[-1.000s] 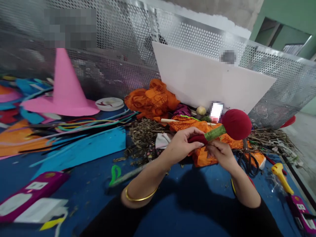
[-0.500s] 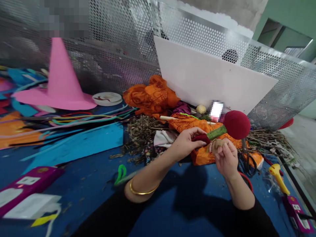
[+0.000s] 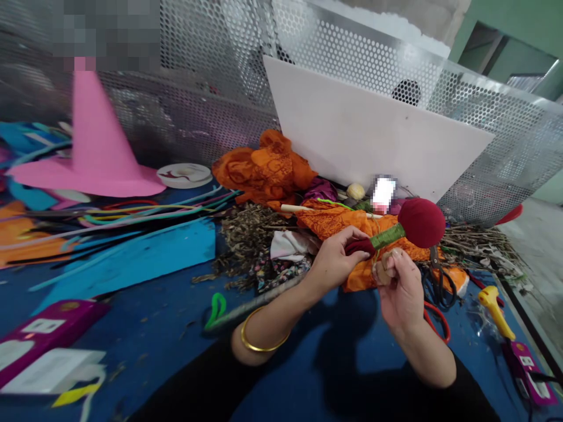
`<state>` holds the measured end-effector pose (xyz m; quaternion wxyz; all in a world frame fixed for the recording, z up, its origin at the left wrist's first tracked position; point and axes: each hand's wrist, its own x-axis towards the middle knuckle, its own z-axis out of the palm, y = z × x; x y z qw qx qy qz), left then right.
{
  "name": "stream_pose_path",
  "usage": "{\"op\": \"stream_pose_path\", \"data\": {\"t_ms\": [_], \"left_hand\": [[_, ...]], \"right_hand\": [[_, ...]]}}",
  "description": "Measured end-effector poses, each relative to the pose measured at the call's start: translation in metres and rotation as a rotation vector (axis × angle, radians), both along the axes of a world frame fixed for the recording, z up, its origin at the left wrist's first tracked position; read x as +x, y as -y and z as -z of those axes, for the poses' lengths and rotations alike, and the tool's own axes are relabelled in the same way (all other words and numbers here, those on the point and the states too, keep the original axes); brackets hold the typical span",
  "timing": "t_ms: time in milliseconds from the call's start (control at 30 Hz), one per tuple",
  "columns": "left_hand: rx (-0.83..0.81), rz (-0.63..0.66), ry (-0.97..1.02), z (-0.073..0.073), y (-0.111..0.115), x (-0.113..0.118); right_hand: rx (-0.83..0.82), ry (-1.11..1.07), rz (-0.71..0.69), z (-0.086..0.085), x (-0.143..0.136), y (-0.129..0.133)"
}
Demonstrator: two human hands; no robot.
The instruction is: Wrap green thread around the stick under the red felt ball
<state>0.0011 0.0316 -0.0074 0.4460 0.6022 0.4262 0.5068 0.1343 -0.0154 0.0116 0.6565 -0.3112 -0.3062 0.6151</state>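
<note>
A dark red fabric-covered ball (image 3: 423, 223) sits at one end of a stem, with a green-wrapped neck (image 3: 387, 236) below it. My left hand (image 3: 338, 255) is closed around the dark red cloth at the other end. Just below the neck, my right hand (image 3: 400, 287) pinches a small brown lump (image 3: 383, 268), perhaps a wad of wound thread. A thin yellowish strand seems to run from it to the green neck. Orange patterned cloth (image 3: 329, 223) lies behind both hands.
Black-handled scissors (image 3: 440, 287), red-handled scissors (image 3: 440, 321) and a yellow glue gun (image 3: 497, 310) lie at right. A pink pointed hat (image 3: 99, 140), blue sheet (image 3: 176, 252) and purple power strip (image 3: 57, 322) are at left. A white board (image 3: 369, 129) leans behind, near dried twigs (image 3: 250, 234).
My right hand has shifted slightly down, with the brown lump a little farther below the green neck. My left hand keeps its hold. The whole view has shifted slightly.
</note>
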Motion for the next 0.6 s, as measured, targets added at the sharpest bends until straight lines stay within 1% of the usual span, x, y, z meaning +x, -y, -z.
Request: {"op": "stream_pose_path", "data": {"t_ms": [100, 200, 333, 400, 467, 533, 600], "left_hand": [[0.029, -0.014, -0.089, 0.005, -0.002, 0.001], [0.045, -0.036, -0.192, 0.007, -0.002, 0.002], [0.076, -0.091, -0.381, 0.003, 0.001, 0.001], [0.081, -0.105, -0.509, -0.001, 0.004, 0.001], [0.093, -0.107, -0.595, -0.002, 0.005, 0.002], [0.153, -0.09, -0.584, 0.0, 0.005, 0.001], [0.255, -0.068, -0.519, 0.003, 0.003, 0.0]], "right_hand": [[0.011, 0.004, 0.002, 0.0, 0.0, 0.002], [0.039, 0.03, 0.023, 0.0, -0.001, 0.001], [0.083, 0.094, 0.023, -0.003, 0.001, -0.004], [0.088, 0.127, -0.002, -0.006, 0.003, -0.007], [0.094, 0.157, -0.027, -0.009, 0.005, -0.009], [0.101, 0.176, -0.033, -0.012, 0.007, -0.011], [0.102, 0.18, -0.014, -0.013, 0.009, -0.011]]}}
